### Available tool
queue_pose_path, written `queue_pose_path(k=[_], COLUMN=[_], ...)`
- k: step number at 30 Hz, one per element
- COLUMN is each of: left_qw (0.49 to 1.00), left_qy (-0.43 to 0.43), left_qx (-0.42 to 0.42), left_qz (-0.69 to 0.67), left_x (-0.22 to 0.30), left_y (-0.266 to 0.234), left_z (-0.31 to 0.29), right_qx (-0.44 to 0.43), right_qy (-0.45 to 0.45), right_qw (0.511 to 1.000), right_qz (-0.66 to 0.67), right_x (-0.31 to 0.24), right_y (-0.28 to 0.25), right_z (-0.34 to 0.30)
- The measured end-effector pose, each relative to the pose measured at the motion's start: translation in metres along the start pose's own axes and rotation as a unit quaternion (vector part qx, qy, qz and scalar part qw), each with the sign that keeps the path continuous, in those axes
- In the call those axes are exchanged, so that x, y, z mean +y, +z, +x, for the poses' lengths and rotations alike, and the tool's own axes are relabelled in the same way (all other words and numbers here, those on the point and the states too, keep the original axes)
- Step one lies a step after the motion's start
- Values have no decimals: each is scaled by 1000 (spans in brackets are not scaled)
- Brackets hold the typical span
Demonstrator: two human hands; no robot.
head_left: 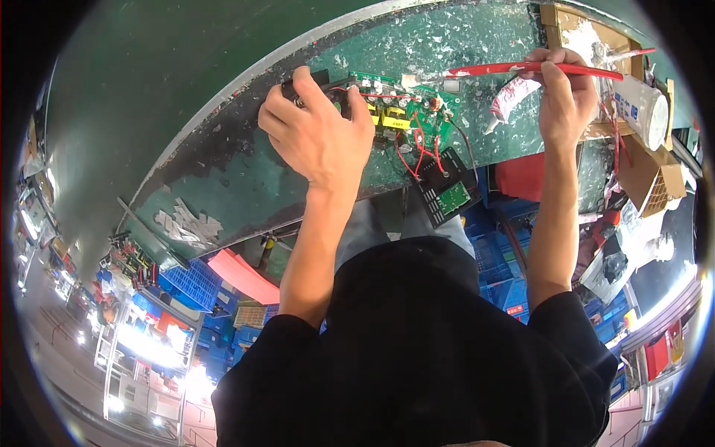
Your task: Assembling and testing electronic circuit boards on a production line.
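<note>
A green circuit board (pixel 447 112) with yellow transformers (pixel 391 118) and red wires lies on the workbench. My left hand (pixel 320 130) is closed over its left end, fingers curled round a black part (pixel 316 78) mostly hidden beneath them. Between the fingers and thumb of my right hand (pixel 564 100) is a long red stick-like tool (pixel 484 71), held nearly level. Its pale tip reaches the board's upper edge; whether it touches, I cannot tell. Joined by wires, a black vented panel (pixel 445 186) with a small green board overhangs the bench's near edge.
White flecks cover the green bench (pixel 477 41). A crumpled white-and-red wrapper (pixel 514 99) lies right of the board. Farther right are a cardboard box (pixel 550 16) smeared with white paste and a white tub (pixel 646 112) on its side. Pale scraps (pixel 190 223) lie left.
</note>
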State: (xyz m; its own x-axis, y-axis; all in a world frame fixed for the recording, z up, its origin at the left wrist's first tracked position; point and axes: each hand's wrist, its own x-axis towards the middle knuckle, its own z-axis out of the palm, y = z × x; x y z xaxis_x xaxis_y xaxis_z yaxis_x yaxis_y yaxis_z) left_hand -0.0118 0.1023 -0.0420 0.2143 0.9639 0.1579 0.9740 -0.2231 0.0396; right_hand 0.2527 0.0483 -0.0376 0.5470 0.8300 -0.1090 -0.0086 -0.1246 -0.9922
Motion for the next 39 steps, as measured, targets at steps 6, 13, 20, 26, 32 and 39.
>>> queue_pose_path(k=[6, 13, 20, 26, 32, 39], left_qw=[1000, 1000, 1000, 1000, 994, 948], left_qy=[-5, 0, -4, 4, 27, -121], left_qx=[-14, -13, -17, -8, -51, -205], left_qz=[-2, 6, -1, -19, -93, -210], left_x=[1, -1, 0, 1, -12, -45], left_y=[1, 1, 0, 0, -12, -33], left_z=[0, -2, 0, 0, 2, 9], right_qx=[-15, -8, 4, 177, 338, 405], right_qy=[-2, 0, 13, -34, 25, 155], right_qw=[1000, 1000, 1000, 981, 913, 814], right_qz=[4, 22, -3, 74, 227, 387], right_x=[6, 5, 1, -24, -37, -7], right_y=[4, 5, 3, -45, -151, -154], right_z=[-2, 0, 0, -5, -46, -77])
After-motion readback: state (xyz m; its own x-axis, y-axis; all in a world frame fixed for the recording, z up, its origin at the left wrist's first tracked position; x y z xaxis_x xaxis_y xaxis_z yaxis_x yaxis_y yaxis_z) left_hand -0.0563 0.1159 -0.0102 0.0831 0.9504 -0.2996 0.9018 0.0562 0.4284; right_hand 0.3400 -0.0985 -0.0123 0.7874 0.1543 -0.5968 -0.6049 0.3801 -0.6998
